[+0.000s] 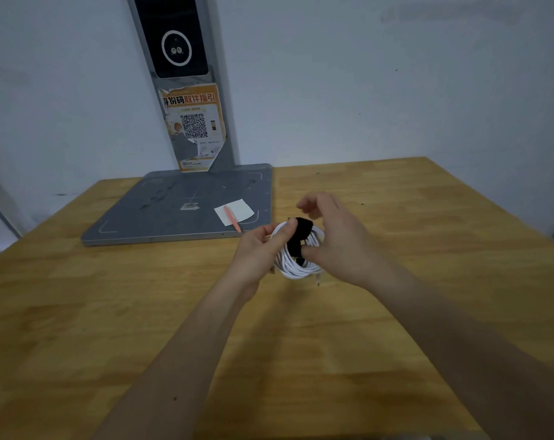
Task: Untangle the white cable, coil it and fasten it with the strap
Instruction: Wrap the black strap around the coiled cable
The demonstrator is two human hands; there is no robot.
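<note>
Head view: left hand (pixel 263 246) pinches the coiled white cable (pixel 293 263) above the counter (pixel 396 217) while the right hand's (pixel 336 239) curled fingers (pixel 310 250) press the black strap (pixel 298 236) around it; a loosened pinch could let loops spring apart.

An orange sticker (pixel 194 127) on the grey upright post (pixel 225 122) reads "身份码取件指引" in its heading above a QR code (pixel 194 125), its smaller print too blurred to read.

Wooden table (pixel 428 217) bears a grey base plate (pixel 174 217) (scuffed).
</note>
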